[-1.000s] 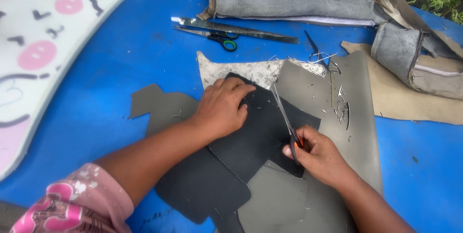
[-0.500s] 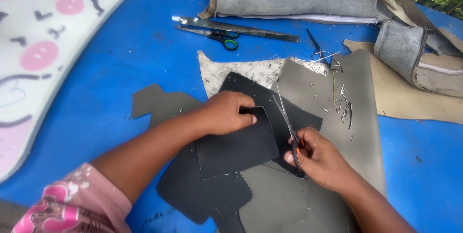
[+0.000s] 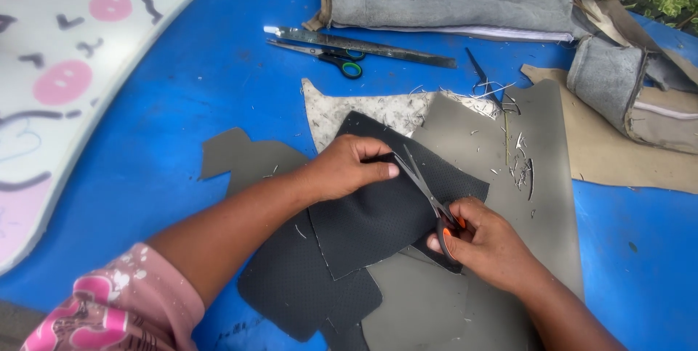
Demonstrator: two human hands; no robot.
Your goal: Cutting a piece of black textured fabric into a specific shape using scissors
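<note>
Black perforated leather sheet (image 3: 378,213), mid-table, has been lifted and folded over since a second ago. Its edge is pinched by the left hand (image 3: 349,169); orange-handled scissors (image 3: 429,198) are gripped by the right hand (image 3: 487,245), blades parted at the raised edge, so cutting appears underway.

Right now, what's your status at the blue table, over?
Left hand pinching the black perforated sheet up. Right hand working orange-handled scissors, blades open at the sheet's edge. Grey sheet beneath; nothing in the way.

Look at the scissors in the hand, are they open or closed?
Open: the scissors in the right hand show two blades spread apart over the black piece.
</note>
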